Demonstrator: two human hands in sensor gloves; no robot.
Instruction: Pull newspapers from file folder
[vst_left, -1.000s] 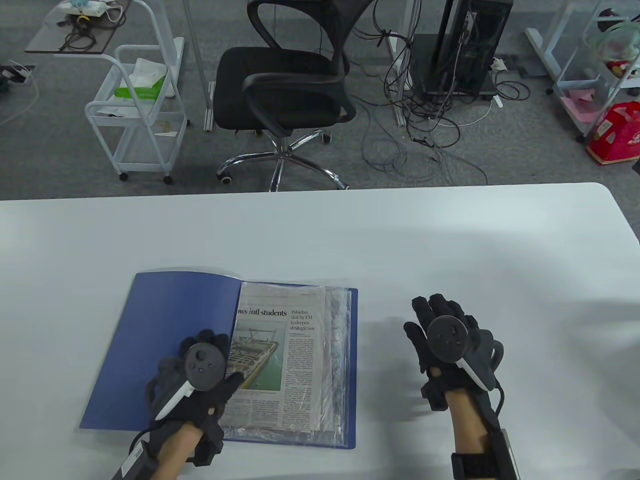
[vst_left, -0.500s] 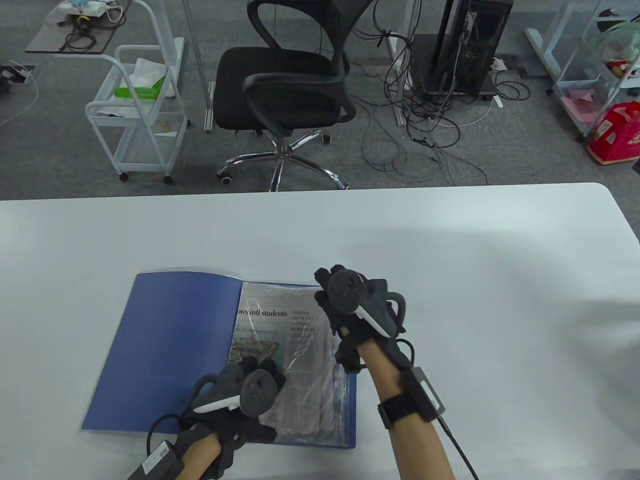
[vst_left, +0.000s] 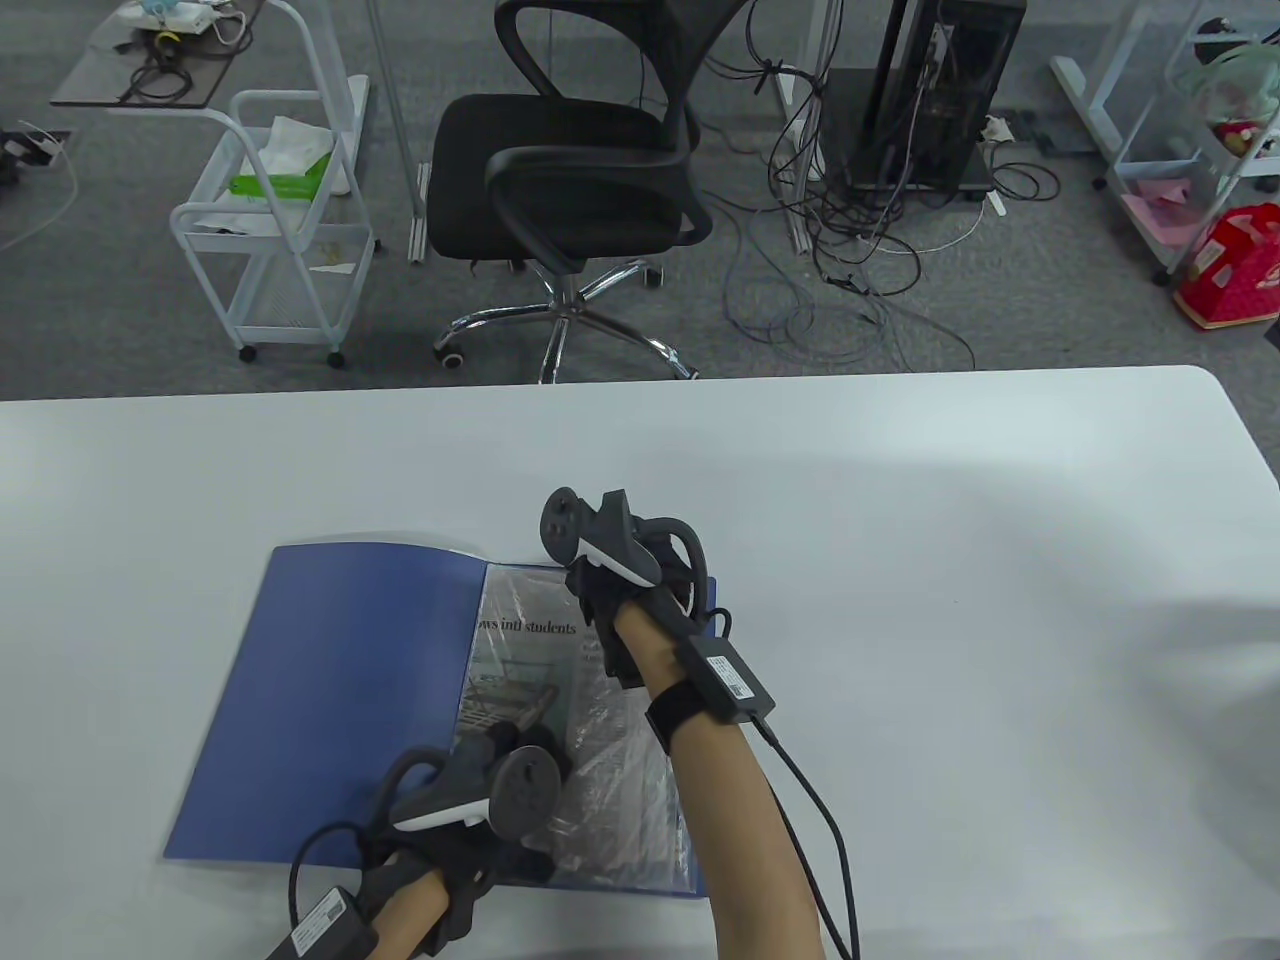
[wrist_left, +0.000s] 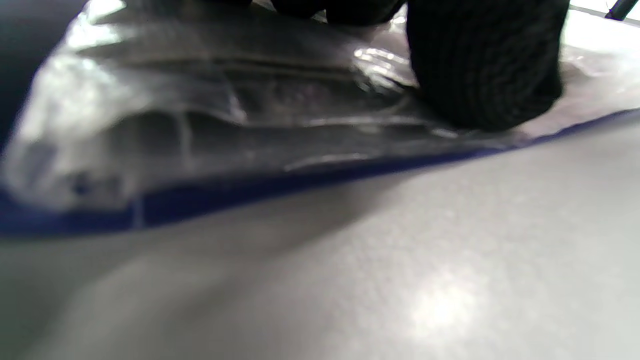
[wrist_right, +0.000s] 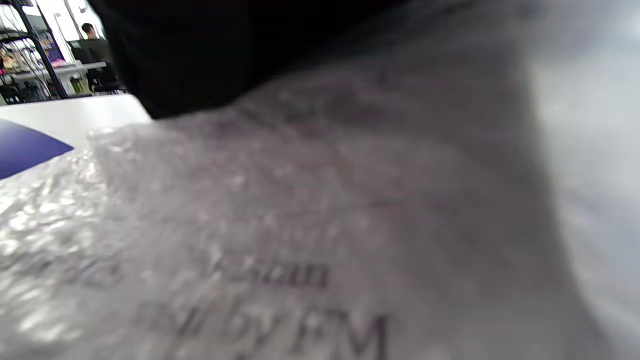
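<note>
A blue file folder (vst_left: 330, 690) lies open near the table's front edge. Its right half holds a newspaper (vst_left: 525, 640) inside a clear plastic sleeve (vst_left: 620, 800). My left hand (vst_left: 505, 790) presses on the lower part of the sleeve; in the left wrist view a gloved fingertip (wrist_left: 480, 75) bears down on the wrinkled sleeve (wrist_left: 200, 115) just inside the folder's blue edge (wrist_left: 200, 197). My right hand (vst_left: 610, 570) is at the top edge of the sleeve, its fingers hidden under the tracker. The right wrist view shows newspaper print (wrist_right: 310, 310) through the plastic, close up.
The white table (vst_left: 950, 600) stretches to the right of and behind the folder. Beyond its far edge stand a black office chair (vst_left: 570, 170), a white cart (vst_left: 270, 220) and tangled cables (vst_left: 850, 250) on the floor.
My right hand has come from the bare table on the right over to the top of the sleeve. My left hand has slid from the folder's spine to the lower part of the sleeve, which now wrinkles.
</note>
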